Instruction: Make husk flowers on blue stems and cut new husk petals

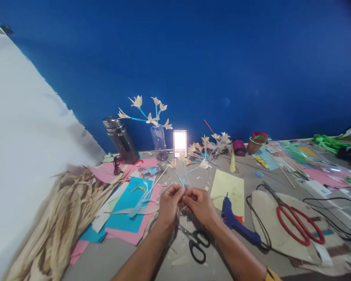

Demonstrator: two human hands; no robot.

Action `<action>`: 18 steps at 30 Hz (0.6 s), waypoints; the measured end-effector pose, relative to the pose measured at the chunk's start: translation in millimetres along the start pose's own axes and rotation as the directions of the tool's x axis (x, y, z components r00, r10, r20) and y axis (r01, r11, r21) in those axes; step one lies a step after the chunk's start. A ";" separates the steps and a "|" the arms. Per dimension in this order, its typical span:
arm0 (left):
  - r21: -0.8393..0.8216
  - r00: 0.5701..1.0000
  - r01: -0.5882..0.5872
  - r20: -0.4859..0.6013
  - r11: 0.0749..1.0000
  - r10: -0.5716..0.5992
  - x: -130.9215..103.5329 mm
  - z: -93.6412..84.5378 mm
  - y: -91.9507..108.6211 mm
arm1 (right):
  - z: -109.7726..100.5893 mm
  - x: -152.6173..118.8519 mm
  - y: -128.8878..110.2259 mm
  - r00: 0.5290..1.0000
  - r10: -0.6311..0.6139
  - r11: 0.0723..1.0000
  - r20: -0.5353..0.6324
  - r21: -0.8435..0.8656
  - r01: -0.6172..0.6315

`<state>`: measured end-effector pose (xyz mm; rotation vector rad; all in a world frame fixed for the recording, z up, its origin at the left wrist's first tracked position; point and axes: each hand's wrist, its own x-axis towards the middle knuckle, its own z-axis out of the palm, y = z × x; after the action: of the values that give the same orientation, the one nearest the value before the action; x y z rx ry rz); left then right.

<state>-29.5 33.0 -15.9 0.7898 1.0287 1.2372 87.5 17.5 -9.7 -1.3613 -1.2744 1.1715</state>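
My left hand (pixel 172 200) and my right hand (pixel 196 202) meet at the middle of the table, fingers pinched together on the blue stems of a small flower spray (pixel 183 176). Its pale husk-like blooms spread upward above my fingertips. Below my hands lie black-handled scissors (pixel 196 244), partly behind my wrists. A blue glue gun (pixel 236 224) rests to the right, beside a pale yellow sheet (pixel 228 189). Behind stands a clear bottle (pixel 158 142) holding more pale flowers (pixel 151 118) on blue stems. Another bunch of such flowers (pixel 206 149) lies at the back.
Dried husks (pixel 67 218) cover the left side, near blue paper (pixel 128 207) and a dark flask (pixel 121 140). Red-handled scissors (pixel 300 224) lie on cloth at the right, with black cable around. A cup (pixel 255 145) and green pipe cleaners (pixel 329 143) are farther back.
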 end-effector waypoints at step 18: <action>0.292 0.995 -0.088 0.066 0.952 0.072 -4.7 -0.4 1.2 | -12.6 3.9 -12.4 0.956 -0.164 0.984 -0.242 -0.112 0.140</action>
<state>-30.4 28.6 -14.1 1.0996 1.1617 1.1375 98.3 22.0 4.1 -1.4037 -1.2387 0.8140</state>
